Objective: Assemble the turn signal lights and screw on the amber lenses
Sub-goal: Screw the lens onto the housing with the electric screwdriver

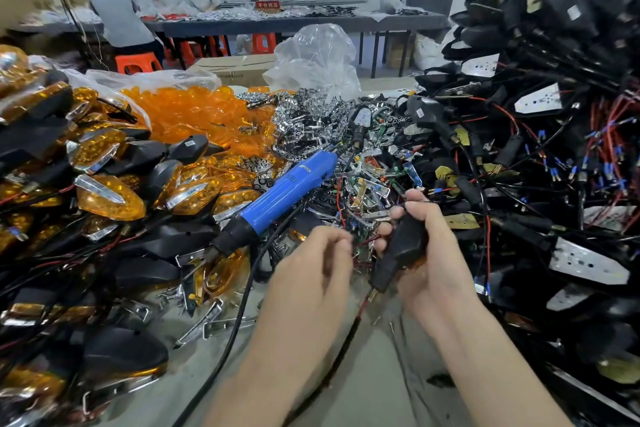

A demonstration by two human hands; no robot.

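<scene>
Above the surface [374,374], my right hand [436,253] grips a housing [403,248], left hand [311,267] curled, hold unclear; screwdriver [287,191] aside, screwing likely remains.

Black turn signal housing [403,246], tilted, stem down

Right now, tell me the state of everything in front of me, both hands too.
Right hand: grips a black signal housing.
Left hand: fingers curled by the red wires; what it holds is hidden.
Blue screwdriver: lying on the pile, unheld.
Loose amber lenses: heaped, unfitted.
Left pile of lights: amber lenses fitted.
Right pile of housings: no lenses, boards bare.
</scene>
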